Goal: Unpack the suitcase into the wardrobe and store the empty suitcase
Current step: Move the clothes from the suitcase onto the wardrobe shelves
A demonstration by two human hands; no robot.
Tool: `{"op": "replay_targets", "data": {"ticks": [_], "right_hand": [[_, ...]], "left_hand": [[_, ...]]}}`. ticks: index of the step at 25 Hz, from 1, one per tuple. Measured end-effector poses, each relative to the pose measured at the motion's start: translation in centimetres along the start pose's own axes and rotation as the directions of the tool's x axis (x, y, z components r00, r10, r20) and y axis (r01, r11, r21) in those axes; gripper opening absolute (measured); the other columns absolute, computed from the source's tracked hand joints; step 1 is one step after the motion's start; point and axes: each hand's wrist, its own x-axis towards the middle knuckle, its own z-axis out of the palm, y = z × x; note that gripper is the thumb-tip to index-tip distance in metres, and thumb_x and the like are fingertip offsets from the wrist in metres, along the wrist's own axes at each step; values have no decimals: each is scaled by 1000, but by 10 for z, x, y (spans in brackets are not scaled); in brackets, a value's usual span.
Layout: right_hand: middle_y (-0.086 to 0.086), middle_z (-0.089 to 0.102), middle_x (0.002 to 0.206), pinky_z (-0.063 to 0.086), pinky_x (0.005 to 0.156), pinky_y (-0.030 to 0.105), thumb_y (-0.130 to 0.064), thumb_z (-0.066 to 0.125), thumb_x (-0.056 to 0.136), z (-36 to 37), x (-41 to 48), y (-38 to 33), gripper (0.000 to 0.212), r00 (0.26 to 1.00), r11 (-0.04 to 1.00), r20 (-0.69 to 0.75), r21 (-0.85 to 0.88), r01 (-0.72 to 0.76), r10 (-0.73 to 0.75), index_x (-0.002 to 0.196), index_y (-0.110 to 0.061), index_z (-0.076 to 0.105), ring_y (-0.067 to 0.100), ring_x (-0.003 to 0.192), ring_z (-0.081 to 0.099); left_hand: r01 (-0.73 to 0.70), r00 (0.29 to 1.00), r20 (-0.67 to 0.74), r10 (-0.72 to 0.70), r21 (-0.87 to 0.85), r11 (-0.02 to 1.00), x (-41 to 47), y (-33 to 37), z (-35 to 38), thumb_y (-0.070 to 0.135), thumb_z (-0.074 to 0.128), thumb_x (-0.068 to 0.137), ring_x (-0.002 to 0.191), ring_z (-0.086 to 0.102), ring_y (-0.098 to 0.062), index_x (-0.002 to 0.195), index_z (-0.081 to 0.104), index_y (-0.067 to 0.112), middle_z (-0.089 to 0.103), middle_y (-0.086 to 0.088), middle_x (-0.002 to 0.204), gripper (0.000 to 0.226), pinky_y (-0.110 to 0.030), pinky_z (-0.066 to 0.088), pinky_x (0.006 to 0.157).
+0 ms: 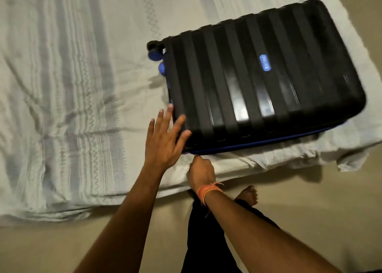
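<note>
Black ribbed suitcase (258, 82) lies flat and closed on the white bedspread (72, 107), near its front edge. The left hand (163, 142), fingers spread, rests on the near corner; the right hand (201, 171) pinches the zip pull (196, 154) at the blue seam.

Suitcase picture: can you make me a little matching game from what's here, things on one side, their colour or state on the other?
1 suitcase
2 left hand
3 right hand
4 wrist thread

A orange
B pinches the zip pull
C fingers spread on the suitcase's corner
D closed, flat on the bed

Pairs: 1-D, 2-C, 3-B, 4-A
</note>
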Motion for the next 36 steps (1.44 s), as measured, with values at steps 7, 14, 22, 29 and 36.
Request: {"op": "replay_targets", "data": {"ticks": [7, 14, 22, 29, 36], "right_hand": [[18, 67, 97, 37, 68, 30, -8, 47, 92, 39, -3, -33, 16, 958, 990, -270, 125, -64, 96, 102, -2, 58, 35, 94, 62], [20, 68, 93, 35, 64, 29, -4, 51, 87, 62, 12, -68, 13, 945, 990, -309, 122, -70, 105, 97, -1, 59, 37, 88, 63], [18, 67, 98, 44, 75, 35, -2, 54, 86, 68, 23, -99, 14, 918, 970, -330, 171, -171, 220, 98, -1, 62, 35, 95, 62], [21, 63, 104, 43, 79, 34, -4, 45, 94, 75, 47, -125, 21, 881, 863, -228, 405, -302, 415, 108, 3, 58, 36, 102, 60], [9, 64, 102, 52, 79, 35, -34, 58, 88, -1, -4, -126, 23, 838, 715, 394, -451, 534, -378, 101, -15, 64, 28, 94, 61]], "left_hand": [[767, 633, 690, -350, -621, 163, -32, -40, 50, 15, 51, 91, 73, 65, -13, 96, 70, 14, 70, -13, 99, 20, -28, 54, 72], [787, 614, 778, -135, -617, 22, -17, -49, 46, 14, 50, 92, 77, 58, -15, 96, 67, 14, 66, -4, 85, 17, -27, 47, 69], [850, 480, 876, 54, -479, 218, 21, -79, 53, 21, 58, 79, 91, 61, -26, 105, 68, 8, 69, -9, 96, 30, -43, 49, 87], [702, 441, 869, 225, -490, 517, 59, -92, 40, 0, 53, 84, 68, 51, -21, 82, 62, 6, 57, -10, 71, 11, -28, 42, 62], [144, 762, 598, 249, -531, 835, 65, -105, 53, 34, 46, 98, 91, 60, -21, 108, 67, 18, 68, -6, 103, 28, -37, 48, 86]]}}
